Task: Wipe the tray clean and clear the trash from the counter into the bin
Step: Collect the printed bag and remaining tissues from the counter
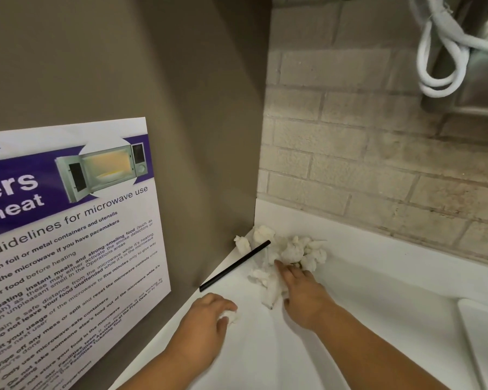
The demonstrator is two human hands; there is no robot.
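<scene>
1. Trash sat heaped in the corner: crumpled white tissue scraps (293, 251) on the white counter (378, 291), right where the grey side panel (203, 136) met the pale brick wall (378, 164).
2. Alongside, a thin black straw (234, 266) lay slanted at the panel's foot, its far end among the scraps.
3. Nearer in, the left hand (206, 325) was curled round 1 small white tissue wad (229, 316), low by the counter.
4. Meanwhile the right hand (302, 294) was flat, fingers stretched onto the near scraps, gripping nothing.
5. Best play, I judged: rake the whole heap back with those spread fingers, sweep the straw along, then bunch everything in 1 grab.
6. Light scraps could scatter or lodge in the corner, so a slow drag suited.
7. Bin was out of view; a white rimmed edge (479, 333) at far right might have been the tray, though I could not tell.
</scene>
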